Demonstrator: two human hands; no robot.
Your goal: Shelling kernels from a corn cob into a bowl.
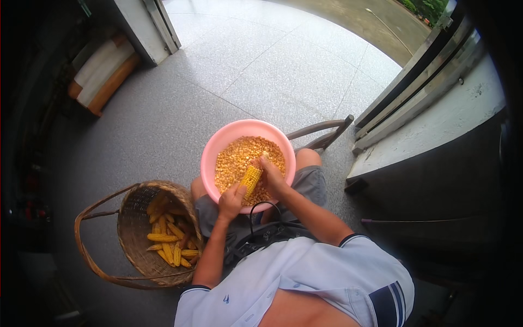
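Note:
Between my two hands is an ear of dried corn [251,178], tilted over a pink plastic basin [207,163]. Its lower part carries yellow kernels, while the upper end near my right hand shows bare reddish cob. My left hand [233,200] grips the lower end with the thumb along it. My right hand [274,178] holds the upper end, its thumb pressed on the cob; its other fingers are mostly hidden. Loose corn kernels [233,157] fill much of the basin, which rests over my lap.
A woven bamboo basket [135,245] with a tall handle stands at my left, holding several ears of corn [167,239]. Beyond the basin is a bent wooden frame [322,133]. A wooden bench [106,73] lies far left. The speckled floor [261,77] runs to an open doorway.

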